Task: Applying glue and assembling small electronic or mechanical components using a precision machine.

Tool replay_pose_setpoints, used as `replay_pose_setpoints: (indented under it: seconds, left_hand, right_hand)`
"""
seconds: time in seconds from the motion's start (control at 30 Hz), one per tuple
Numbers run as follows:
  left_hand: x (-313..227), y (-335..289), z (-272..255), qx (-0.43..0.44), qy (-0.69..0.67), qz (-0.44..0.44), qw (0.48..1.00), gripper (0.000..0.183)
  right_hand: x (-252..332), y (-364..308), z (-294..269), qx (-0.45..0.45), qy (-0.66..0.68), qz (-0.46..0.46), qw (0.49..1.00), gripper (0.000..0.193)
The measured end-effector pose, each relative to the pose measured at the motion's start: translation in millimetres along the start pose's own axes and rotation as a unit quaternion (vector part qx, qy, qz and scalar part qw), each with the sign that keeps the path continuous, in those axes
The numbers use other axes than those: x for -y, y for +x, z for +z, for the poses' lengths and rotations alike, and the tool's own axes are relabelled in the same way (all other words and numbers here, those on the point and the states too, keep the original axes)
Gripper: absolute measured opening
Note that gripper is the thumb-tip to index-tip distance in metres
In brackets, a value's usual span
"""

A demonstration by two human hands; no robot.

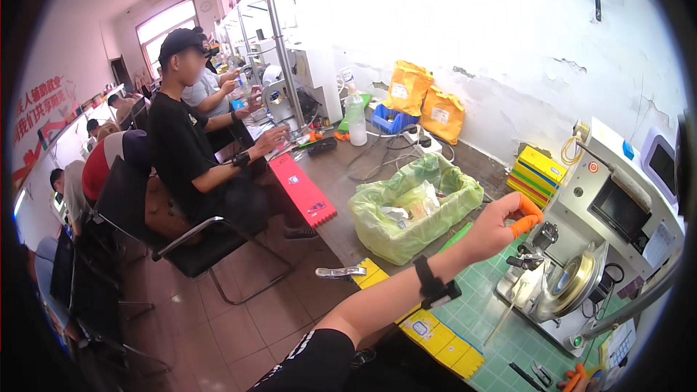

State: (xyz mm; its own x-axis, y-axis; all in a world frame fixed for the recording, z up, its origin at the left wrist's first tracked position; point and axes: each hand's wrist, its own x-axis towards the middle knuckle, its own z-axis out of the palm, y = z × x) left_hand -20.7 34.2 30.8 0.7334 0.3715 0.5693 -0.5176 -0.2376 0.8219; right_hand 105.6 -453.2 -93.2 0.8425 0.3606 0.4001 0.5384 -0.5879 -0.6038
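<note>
Two hands at the near right end of the bench, orange covers on some of the fingers of each. Left hand (501,229): arm stretched far and right, fingers curled, covered thumb and forefinger bent toward each other at the tips; cannot tell whether anything thin is pinched there, or whether they touch the machine. Black strap (437,289) on that wrist. Right hand (577,379): low at the near right edge, mostly cut off; fingers look bent, grip cannot be told. Left of it, a small metal hand tool (541,374) lies on the green mat (465,319). Bench machine (606,236), pale, with a dark screen, stands at right, just beside the left fingertips; its round spool (577,276) sits low on the near side. Bin with green liner (396,236) left of the forearm. Yellow strips (439,337) along the near bench edge, beyond the forearm. Far left, a seated co-worker (181,138) in black, one hand over the bench.
</note>
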Motion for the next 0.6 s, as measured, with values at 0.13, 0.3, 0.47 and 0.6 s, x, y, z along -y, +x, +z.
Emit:
replay_pose_setpoints:
  seconds: [0.13,0.3,0.47,0.6]
  left_hand:
    - [32.6,-0.8,-9.2,0.014,0.181,0.004,0.983,0.009]
    - [42.0,-15.9,-4.3,0.031,0.154,-0.007,0.988,0.011]
    - [40.0,-16.6,-8.4,0.055,0.142,0.004,0.988,0.010]
    - [33.5,-17.3,-9.5,0.052,0.155,0.001,0.987,0.010]
  right_hand:
    - [16.9,-3.1,5.6,-0.002,0.067,0.027,0.997,0.030]
    - [11.5,-0.3,7.0,0.020,0.073,0.045,0.996,0.031]
    - [8.5,1.1,9.4,0.023,0.095,0.066,0.993,0.031]
    - [19.0,4.8,10.2,0.014,0.105,0.093,0.990,0.032]
